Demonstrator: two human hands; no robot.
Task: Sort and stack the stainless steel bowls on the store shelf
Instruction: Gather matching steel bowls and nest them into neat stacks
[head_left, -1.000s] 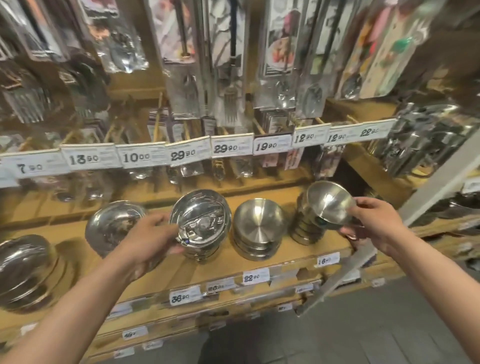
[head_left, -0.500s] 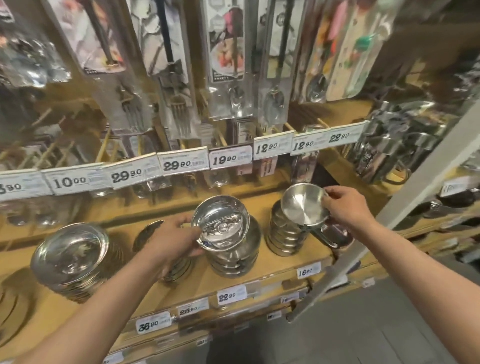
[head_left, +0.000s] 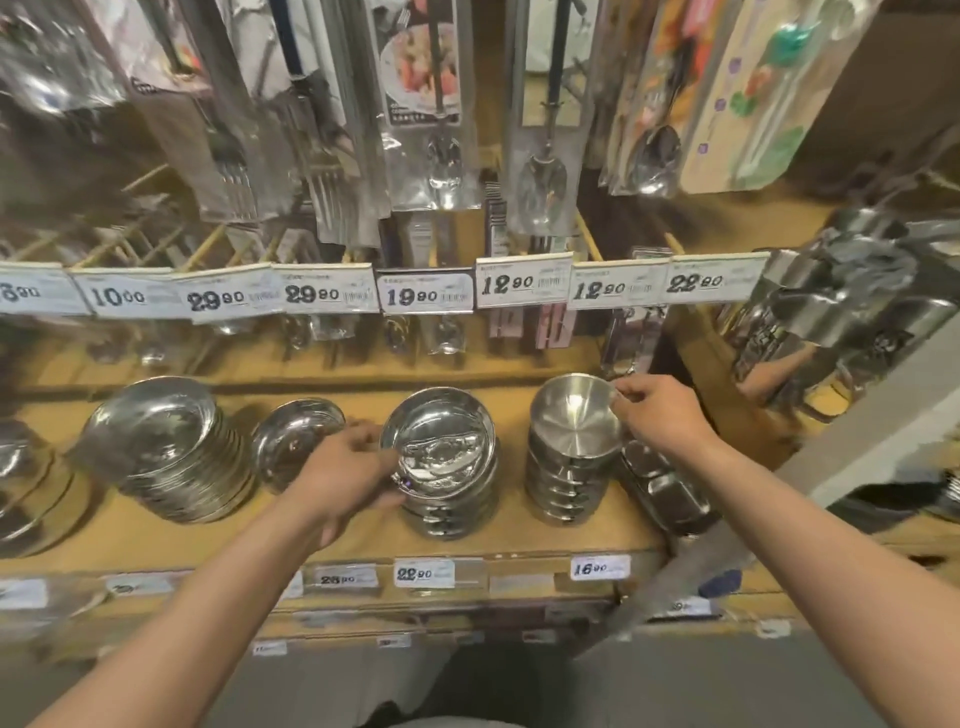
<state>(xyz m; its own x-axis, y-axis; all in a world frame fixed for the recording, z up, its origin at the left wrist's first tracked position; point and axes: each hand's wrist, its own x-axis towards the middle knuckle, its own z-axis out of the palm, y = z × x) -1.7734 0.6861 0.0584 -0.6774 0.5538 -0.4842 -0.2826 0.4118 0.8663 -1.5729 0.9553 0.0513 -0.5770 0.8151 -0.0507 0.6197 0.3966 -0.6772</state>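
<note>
While left hand (head_left: 347, 475) grips shiny bowl (head_left: 439, 441), right hand (head_left: 662, 415) pinches small bowl (head_left: 574, 418).

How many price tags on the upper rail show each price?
29.90 tags: 2
12.90 tags: 2
10.00 tag: 1
19.90 tag: 1
22.90 tag: 1
Cut-off tag at left edge: 1
Total: 8

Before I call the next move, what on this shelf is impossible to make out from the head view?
- Left hand: fingertips hidden behind the shallow bowl.
- Whether the small bowl in the right hand is seated on its stack: unclear.
- Small trays: partly behind the right forearm.
- Far-left plates: cut off, blurred.
</note>
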